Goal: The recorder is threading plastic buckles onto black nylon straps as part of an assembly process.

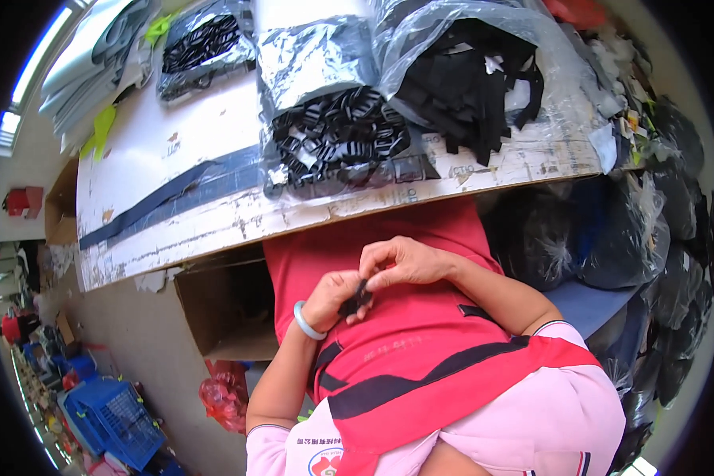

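Over the red apron (404, 317) on my lap, both hands meet. My left hand (331, 300), with a pale bangle at its wrist, is closed around a small black piece (357, 298), perhaps a buckle with a bit of strap; fingers hide much of it. Thumb and fingers of my right hand (411, 262) pinch at the upper end of that same piece. Just ahead on the table lies an open clear bag of black plastic buckles (337, 139). To its right, black strap pieces (472, 87) spill from a larger clear bag.
The worn white table (214, 119) ends just beyond my hands. A dark strip (151, 202) lies along its left part, with another bag of black parts (206, 44) behind. Under it stands a cardboard box (222, 305). Filled dark bags (627, 230) crowd the right; a blue crate (119, 420) sits lower left.
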Demonstrator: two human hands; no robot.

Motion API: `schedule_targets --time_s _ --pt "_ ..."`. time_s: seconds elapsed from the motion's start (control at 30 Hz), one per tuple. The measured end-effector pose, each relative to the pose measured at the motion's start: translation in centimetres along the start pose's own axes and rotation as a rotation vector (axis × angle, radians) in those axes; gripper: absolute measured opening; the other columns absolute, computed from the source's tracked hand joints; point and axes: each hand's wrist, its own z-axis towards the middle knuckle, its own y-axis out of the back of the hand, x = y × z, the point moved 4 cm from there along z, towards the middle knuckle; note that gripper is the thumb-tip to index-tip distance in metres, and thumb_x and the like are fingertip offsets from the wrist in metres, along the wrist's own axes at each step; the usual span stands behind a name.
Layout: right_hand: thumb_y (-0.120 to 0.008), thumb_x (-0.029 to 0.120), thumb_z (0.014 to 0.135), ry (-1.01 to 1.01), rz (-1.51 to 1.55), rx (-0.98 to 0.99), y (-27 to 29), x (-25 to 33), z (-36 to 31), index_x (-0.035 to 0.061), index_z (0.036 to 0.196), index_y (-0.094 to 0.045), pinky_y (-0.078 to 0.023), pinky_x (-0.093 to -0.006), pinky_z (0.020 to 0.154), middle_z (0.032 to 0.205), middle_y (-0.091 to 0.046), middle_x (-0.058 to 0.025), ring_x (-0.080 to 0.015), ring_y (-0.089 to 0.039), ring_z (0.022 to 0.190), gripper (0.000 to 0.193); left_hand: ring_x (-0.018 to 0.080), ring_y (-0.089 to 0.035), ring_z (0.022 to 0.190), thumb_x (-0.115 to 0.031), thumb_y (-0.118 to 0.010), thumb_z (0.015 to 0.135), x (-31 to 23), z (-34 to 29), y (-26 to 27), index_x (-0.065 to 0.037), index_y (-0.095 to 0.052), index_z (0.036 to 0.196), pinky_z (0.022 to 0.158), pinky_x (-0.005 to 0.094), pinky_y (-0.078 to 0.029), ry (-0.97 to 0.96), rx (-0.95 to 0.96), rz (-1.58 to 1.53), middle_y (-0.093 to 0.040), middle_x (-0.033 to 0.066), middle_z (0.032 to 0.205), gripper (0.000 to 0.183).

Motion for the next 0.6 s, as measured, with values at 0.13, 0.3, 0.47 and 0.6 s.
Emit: schedule_targets --time_s 0.13,0.3,0.47,0.6 --pt "-0.071 0.012 0.086 0.003 -0.079 0.112 0.1 1.7 -1.4 0.0034 0.095 -0.07 -0.046 -0.0287 0.08 0.09 -0.061 -0.0041 -0.0141 -0.057 0.088 0.013 0.0112 -0.059 0.057 -0.027 -0.062 0.095 0.0 0.9 -1.1 0.001 -0.064 0.097 0.045 0.0199 -0.043 0.101 0.19 -0.018 -0.065 0.0098 0.079 0.028" --pt "-0.072 0.012 0.085 0.125 -0.27 0.049 1.3 2.7 -1.4 0.005 0.094 -0.07 -0.046 -0.0319 0.084 0.092 -0.062 -0.0042 -0.0172 -0.058 0.092 0.011 0.0117 -0.054 0.051 -0.03 -0.071 0.088 -1.1 2.3 -2.3 0.002 -0.062 0.096 0.043 0.0218 -0.04 0.043 0.157 -0.014 -0.061 0.0105 0.071 0.035" --pt "-0.073 0.012 0.081 0.343 -0.722 -0.349 4.3 7.0 -2.3 0.0057 0.088 -0.068 -0.046 -0.0345 0.084 0.091 -0.064 -0.0063 -0.0242 -0.059 0.091 0.011 0.0132 -0.052 0.052 -0.03 -0.063 0.095 -0.4 3.0 -1.1 0.001 -0.061 0.097 0.045 0.0249 -0.039 0.018 0.13 -0.07 -0.059 0.0095 0.068 0.031" --pt "-0.074 0.011 0.073 0.281 -1.354 -1.139 10.9 10.8 -5.5 0.0094 0.097 -0.068 -0.042 -0.0391 0.089 0.1 -0.059 -0.0071 -0.0277 -0.053 0.1 0.025 0.0155 -0.058 0.064 -0.028 -0.055 0.1 -0.6 3.9 -0.8 -0.001 -0.06 0.104 0.052 0.0261 -0.046 -0.058 -0.127 -0.364 -0.061 0.0083 0.081 0.027"
